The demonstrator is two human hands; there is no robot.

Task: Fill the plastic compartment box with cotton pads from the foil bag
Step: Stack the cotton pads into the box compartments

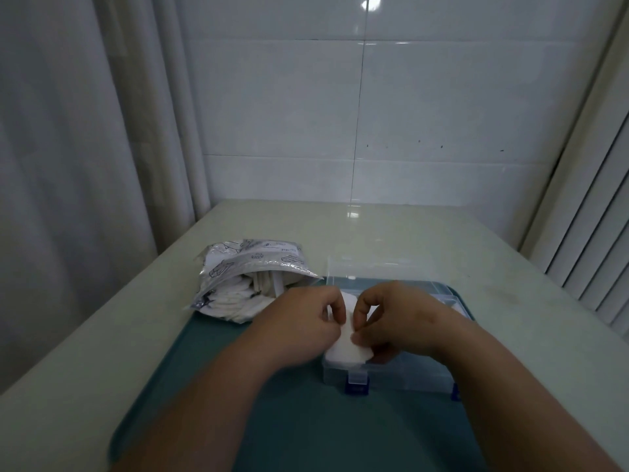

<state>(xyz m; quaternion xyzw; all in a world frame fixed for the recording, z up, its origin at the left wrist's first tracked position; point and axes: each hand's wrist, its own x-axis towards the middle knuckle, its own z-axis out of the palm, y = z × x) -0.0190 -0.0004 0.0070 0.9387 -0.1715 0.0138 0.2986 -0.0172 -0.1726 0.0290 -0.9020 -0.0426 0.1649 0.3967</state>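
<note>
- You are at the placing step. Both hands sit over the left end of the box (391, 376), settling a stack of pads (347, 349) into what looks like its near-left compartment.
- Your left grip (306, 321) is narrow, with finger and thumb curled to pinch the stack's left edge. Your right grip (398, 318) is just as narrow and pinches the right edge from above.
- The stack lies tilted, its near end low against the box's front wall. I cannot tell whether it is fully seated below the rim.
- For the next move, press the stack flat into its compartment, let go with both grips, then reach left for more.
- The foil bag (252, 270) lies on its side, just left of the box. Its open mouth faces you, with more pads (235, 301) spilling out. It half rests on the teal mat (272, 413) that carries the box.
- Most of the box is hidden under your hands, so I cannot judge how full it is. From the pads left in the bag, I judge there is plenty more to load.
- The clear lid (374, 267) stands open at the back, out of your path. Two blue latches (357, 388) hang at the front wall, so keep loose pads clear of them.
- On the pale worktop (391, 233), nothing lies between the bag and the box.
- A curtain (85, 148) hangs at the left and blinds (599, 233) at the right. Both are well apart from the work.
</note>
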